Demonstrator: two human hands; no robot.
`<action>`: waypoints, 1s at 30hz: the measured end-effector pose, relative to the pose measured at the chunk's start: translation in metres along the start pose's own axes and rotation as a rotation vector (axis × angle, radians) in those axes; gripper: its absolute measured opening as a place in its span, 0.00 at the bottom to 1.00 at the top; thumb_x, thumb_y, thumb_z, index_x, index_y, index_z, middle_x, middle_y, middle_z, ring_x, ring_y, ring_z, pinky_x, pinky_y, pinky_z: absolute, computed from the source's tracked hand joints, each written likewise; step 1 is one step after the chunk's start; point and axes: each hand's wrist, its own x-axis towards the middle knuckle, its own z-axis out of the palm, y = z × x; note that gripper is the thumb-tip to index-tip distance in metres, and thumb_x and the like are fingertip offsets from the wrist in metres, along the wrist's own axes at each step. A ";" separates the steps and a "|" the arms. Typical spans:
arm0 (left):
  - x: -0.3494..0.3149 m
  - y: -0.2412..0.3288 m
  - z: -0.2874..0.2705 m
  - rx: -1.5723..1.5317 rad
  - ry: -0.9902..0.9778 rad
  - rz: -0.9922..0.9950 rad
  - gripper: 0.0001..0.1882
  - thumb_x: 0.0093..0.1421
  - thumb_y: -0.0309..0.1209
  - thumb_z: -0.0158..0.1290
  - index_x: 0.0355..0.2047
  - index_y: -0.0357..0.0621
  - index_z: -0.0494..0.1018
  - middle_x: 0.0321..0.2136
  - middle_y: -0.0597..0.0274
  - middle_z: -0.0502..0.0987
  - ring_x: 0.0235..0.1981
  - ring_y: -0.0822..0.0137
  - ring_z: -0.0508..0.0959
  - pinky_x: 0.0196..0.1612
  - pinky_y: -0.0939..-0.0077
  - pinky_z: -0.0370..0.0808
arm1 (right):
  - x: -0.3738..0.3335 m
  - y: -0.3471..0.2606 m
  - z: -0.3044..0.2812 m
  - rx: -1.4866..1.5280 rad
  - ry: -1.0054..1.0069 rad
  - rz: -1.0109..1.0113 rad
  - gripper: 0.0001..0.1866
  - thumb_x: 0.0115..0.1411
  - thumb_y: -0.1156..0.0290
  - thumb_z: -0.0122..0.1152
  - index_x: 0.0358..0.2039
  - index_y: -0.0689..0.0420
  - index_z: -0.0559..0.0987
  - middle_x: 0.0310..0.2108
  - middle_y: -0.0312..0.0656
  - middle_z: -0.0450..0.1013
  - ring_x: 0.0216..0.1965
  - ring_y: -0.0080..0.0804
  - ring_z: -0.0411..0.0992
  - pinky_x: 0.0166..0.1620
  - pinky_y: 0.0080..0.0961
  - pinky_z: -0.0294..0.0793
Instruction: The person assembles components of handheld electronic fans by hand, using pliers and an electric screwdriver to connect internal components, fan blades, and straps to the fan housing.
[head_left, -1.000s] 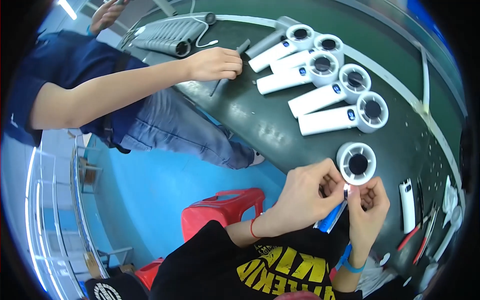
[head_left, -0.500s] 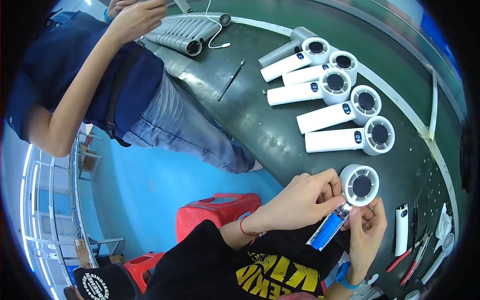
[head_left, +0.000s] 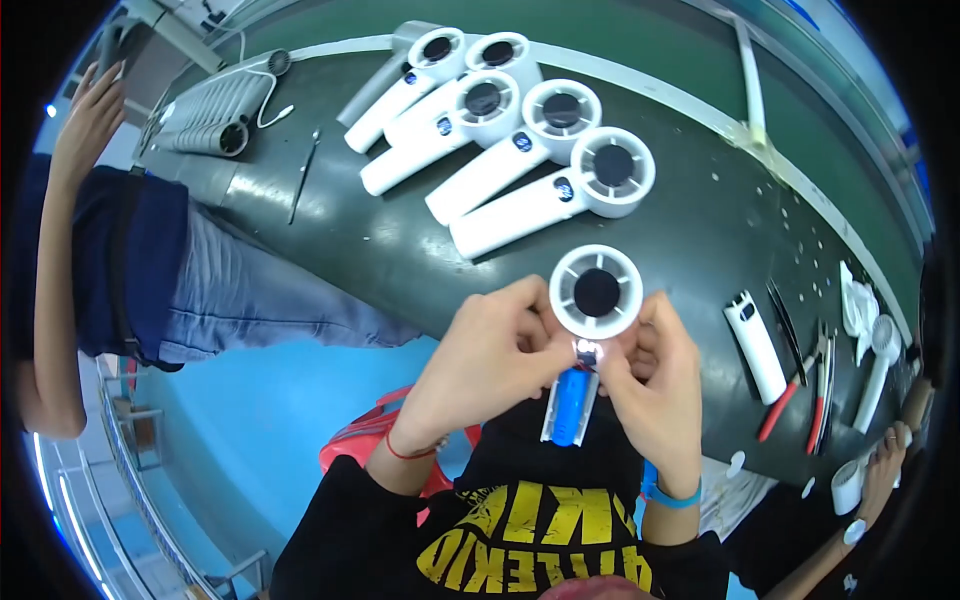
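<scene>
Between my two hands is a white handheld fan (head_left: 597, 293) with a round ringed head and a dark centre. Its handle is uncovered, showing a blue battery cell (head_left: 569, 408) in a pale half-shell below a small lit display part. My left hand (head_left: 490, 340) pinches the fan's neck from the left, fingers curled behind the head. From the right, my right hand (head_left: 655, 380) grips the same neck with thumb and fingers. Both thumbs press close to the lit part. A loose white handle cover (head_left: 756, 347) lies on the table to the right.
Several finished-looking white fans (head_left: 530, 215) lie in a row on the dark green table (head_left: 340, 260). Pliers with red grips (head_left: 778, 410), black tweezers (head_left: 790, 325) and another white fan (head_left: 878, 370) rest at right. A co-worker (head_left: 110, 260) stands at left; another person's hand (head_left: 885, 465) shows at right.
My view has swung right, so the table's things sit further left. The fan in my hands now hangs straighter, handle toward me. Another person's hand has come into view at right.
</scene>
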 end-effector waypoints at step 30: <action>-0.025 -0.001 0.044 -0.623 -0.121 -0.039 0.19 0.66 0.25 0.45 0.55 0.34 0.56 0.47 0.47 0.74 0.40 0.64 0.80 0.42 0.73 0.79 | -0.044 0.011 -0.089 -0.960 0.650 -0.291 0.18 0.50 0.77 0.64 0.44 0.60 0.77 0.40 0.46 0.72 0.45 0.43 0.69 0.49 0.32 0.67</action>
